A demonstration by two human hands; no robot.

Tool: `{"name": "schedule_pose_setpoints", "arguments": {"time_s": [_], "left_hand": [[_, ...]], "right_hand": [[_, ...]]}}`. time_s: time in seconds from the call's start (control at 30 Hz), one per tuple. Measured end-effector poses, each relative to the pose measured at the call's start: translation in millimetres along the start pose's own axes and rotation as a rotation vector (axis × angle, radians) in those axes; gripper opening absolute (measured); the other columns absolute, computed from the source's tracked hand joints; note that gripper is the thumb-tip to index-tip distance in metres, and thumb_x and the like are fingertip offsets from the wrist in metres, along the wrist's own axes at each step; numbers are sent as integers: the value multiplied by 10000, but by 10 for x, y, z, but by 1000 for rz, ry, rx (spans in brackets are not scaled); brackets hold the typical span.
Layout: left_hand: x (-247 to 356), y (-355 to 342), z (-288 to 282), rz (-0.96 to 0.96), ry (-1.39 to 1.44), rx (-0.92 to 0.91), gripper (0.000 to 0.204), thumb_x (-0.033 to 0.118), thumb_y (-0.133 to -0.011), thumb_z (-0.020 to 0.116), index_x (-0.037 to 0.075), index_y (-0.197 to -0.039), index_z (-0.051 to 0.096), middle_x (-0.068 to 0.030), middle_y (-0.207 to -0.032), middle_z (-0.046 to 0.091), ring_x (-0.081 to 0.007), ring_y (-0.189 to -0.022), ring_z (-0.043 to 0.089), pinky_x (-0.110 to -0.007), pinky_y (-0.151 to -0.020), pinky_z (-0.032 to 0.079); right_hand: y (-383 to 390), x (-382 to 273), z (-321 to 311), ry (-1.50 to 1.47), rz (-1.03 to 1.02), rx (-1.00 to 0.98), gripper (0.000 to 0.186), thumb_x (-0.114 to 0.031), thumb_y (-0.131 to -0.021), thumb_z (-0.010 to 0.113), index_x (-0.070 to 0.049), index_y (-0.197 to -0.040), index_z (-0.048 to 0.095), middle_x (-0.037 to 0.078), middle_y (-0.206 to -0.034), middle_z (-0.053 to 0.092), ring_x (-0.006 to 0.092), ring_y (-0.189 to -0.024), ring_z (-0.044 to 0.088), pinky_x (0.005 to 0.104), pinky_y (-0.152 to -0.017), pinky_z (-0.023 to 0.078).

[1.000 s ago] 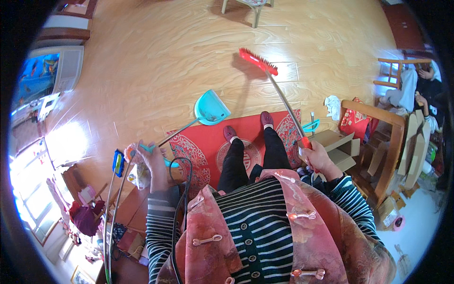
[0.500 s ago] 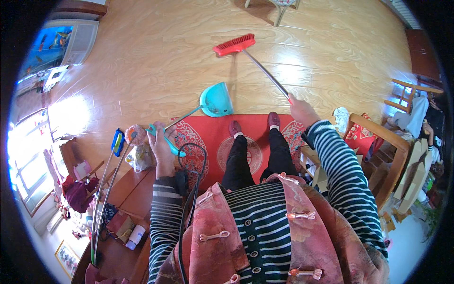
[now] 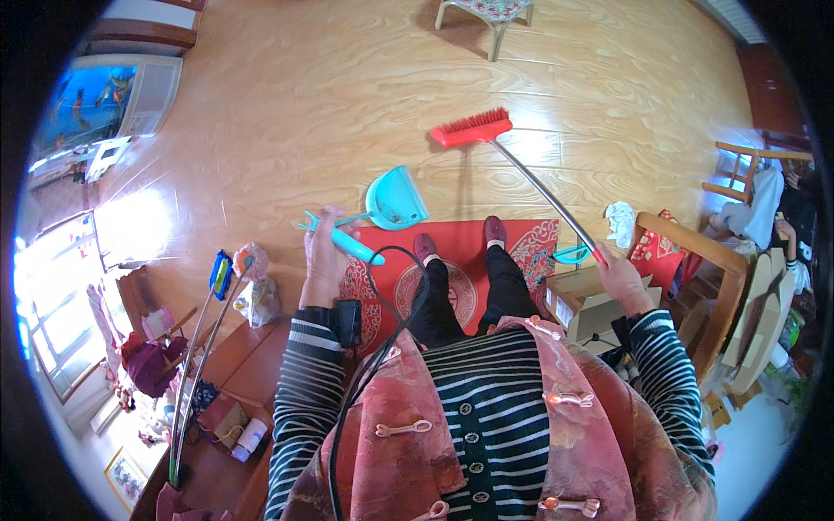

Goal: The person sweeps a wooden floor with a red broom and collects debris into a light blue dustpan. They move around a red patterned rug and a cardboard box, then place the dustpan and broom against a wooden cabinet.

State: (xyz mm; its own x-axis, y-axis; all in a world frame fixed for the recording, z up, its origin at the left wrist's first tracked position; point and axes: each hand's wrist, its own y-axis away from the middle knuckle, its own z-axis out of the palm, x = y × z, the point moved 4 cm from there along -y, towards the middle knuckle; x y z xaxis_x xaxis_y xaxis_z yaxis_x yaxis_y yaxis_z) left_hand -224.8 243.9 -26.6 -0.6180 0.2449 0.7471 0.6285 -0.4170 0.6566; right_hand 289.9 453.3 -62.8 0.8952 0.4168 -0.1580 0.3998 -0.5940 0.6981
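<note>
My left hand [image 3: 322, 260] is closed around the turquoise handle of a dustpan [image 3: 398, 193]. Its scoop is over the far edge of the red mat, with some dark debris inside. In my right hand [image 3: 624, 284] is the red grip end of a broom [image 3: 470, 130]. The broom's metal stick slants away to the far left, and its red bristles point away from me. The broom head is beyond the dustpan and to its right, apart from it; whether it touches the floor I cannot tell. A black cable [image 3: 368, 354] hangs by my left wrist.
I stand on a red patterned mat [image 3: 450, 293] on a wood-look floor [image 3: 304, 104]. A stool [image 3: 492, 19] is at the far side. A cardboard box [image 3: 587, 300] and wooden chair [image 3: 738, 282] are on the right, with a person [image 3: 786, 217] beyond. Long-handled dusters [image 3: 198, 347] lean at left.
My right hand has moved right and nearer to me, bringing the broom head nearer and rightward. My left hand has moved right and farther away, and the dustpan's handle has turned.
</note>
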Motion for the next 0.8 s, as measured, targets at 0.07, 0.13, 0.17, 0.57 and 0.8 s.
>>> {"name": "schedule_pose_setpoints", "arguments": {"time_s": [0.07, 0.13, 0.17, 0.57, 0.8], "left_hand": [[-88, 45, 168, -51, -121, -149, 220, 268, -873, 600, 53, -890, 556, -93, -878, 570, -231, -738, 635, -319, -631, 517], [-154, 99, 267, -43, -275, -241, 293, 341, -901, 559, 59, -833, 520, -95, -866, 559, -265, -781, 635, -371, -664, 511], [-188, 99, 320, -49, -310, -261, 297, 341, -906, 551, 62, -809, 517, -92, -851, 558, -255, -779, 634, -373, -667, 512], [-397, 65, 860, 84, -181, -148, 345, 413, -897, 559, 86, -795, 522, -7, -704, 487, -140, -580, 550, -308, -585, 524], [-417, -12, 750, 102, -80, -96, 338, 388, -901, 562, 119, -727, 456, 6, -646, 430, -134, -557, 522, -316, -563, 516]], "right_hand": [[106, 143, 117, -84, 48, 33, 479, -258, -910, 434, -149, -1369, 355, 267, -837, 620, 435, -789, 606, 529, -698, 467], [105, 157, 217, -222, 28, 104, 480, -234, -912, 446, -130, -1368, 335, 287, -860, 609, 443, -844, 593, 517, -738, 462], [78, 121, 281, -299, 38, 113, 467, -224, -911, 448, -118, -1353, 343, 288, -860, 607, 443, -848, 593, 516, -740, 462], [285, -567, 752, -456, 189, -233, 602, -210, -888, 460, -51, -1413, 213, 318, -964, 597, 455, -895, 593, 488, -815, 471], [603, -295, 263, -588, 196, -37, 502, -218, -886, 487, -17, -1334, 384, 265, -1202, 526, 369, -1154, 504, 380, -965, 398]]}}
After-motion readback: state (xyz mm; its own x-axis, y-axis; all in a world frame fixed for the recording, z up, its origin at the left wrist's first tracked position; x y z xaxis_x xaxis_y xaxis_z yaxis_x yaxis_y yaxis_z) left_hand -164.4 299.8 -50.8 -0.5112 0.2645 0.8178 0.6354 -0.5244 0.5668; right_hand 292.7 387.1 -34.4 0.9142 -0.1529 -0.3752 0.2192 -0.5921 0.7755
